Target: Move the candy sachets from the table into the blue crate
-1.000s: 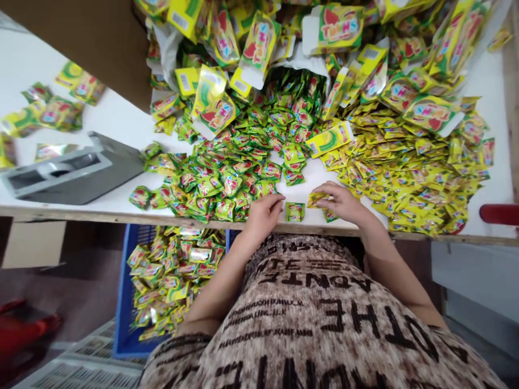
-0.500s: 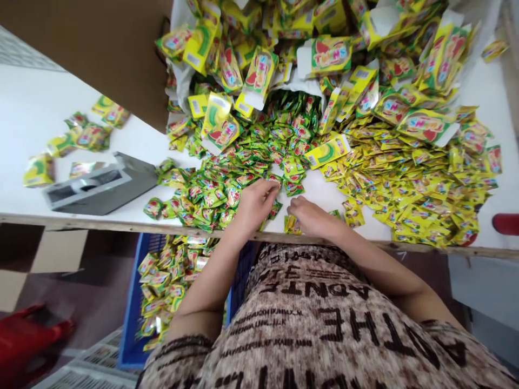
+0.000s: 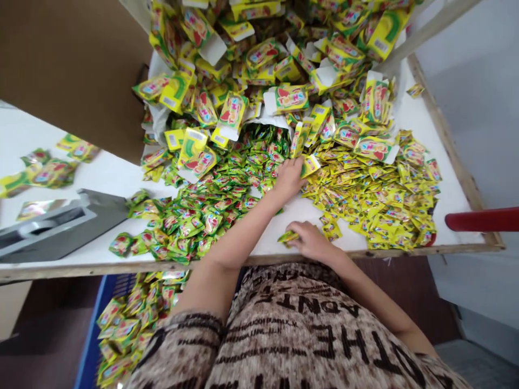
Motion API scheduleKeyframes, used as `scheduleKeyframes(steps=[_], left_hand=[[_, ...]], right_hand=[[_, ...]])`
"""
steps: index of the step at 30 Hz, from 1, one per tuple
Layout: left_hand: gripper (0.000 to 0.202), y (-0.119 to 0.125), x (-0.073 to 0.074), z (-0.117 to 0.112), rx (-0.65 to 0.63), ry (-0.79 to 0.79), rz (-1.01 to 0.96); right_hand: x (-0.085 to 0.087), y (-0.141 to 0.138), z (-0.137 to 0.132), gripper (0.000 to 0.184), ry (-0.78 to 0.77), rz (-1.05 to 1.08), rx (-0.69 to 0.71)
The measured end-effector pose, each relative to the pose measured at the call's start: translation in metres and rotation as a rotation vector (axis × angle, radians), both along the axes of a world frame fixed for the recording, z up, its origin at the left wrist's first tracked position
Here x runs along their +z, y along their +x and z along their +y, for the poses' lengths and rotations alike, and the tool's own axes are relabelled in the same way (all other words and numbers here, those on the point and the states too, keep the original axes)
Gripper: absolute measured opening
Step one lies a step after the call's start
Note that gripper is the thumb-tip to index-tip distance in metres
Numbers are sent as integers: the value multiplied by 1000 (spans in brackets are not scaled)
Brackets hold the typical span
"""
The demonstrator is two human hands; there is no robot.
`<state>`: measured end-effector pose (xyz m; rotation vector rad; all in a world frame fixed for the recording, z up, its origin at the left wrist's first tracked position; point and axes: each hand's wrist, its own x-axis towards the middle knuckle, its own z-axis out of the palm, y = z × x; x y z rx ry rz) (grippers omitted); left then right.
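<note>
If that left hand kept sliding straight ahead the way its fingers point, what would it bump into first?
The left hand already touches a small yellow box. Straight on, it would probably meet the heap of flat yellow-green cartons just behind, though depth is hard to judge.

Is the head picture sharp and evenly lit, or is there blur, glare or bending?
Head view: soft, even light; left hand and right hand fairly sharp; foil sachets glint a little; table edge slants from the wide lens; corners slightly soft.
</note>
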<state>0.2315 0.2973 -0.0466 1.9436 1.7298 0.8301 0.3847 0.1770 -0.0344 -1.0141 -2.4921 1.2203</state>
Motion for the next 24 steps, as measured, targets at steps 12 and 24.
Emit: scheduleKeyframes(steps=[12,24], left_hand=[[38,-5,-10,-124,-3,-378,-916],[41,7,-27,-163,-29,-384,-910]], right_hand=[[26,16,63,24,82,352,-522],[47,8,58,14,128,-275,202]])
